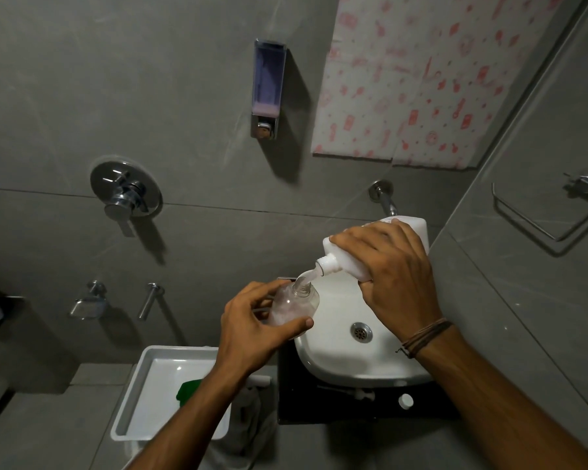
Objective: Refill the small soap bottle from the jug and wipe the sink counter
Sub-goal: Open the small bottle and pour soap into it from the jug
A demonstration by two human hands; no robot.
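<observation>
Your right hand [387,279] is wrapped over the white jug [413,228], which is tipped so soap runs from its spout [326,264] into the small bottle [296,305]. Your left hand [252,329] grips that bottle by the body, above the sink [336,364] rim. The bottle's opening is narrow, so tipping the jug further could make the stream overshoot and coat the outside, leaving the bottle slippery. Watch the level too, because an overflow would spill onto the dark surface [319,410].

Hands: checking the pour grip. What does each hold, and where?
Left hand grips the small bottle round its body; right hand holds the tilted jug by its body, near the neck.
</observation>
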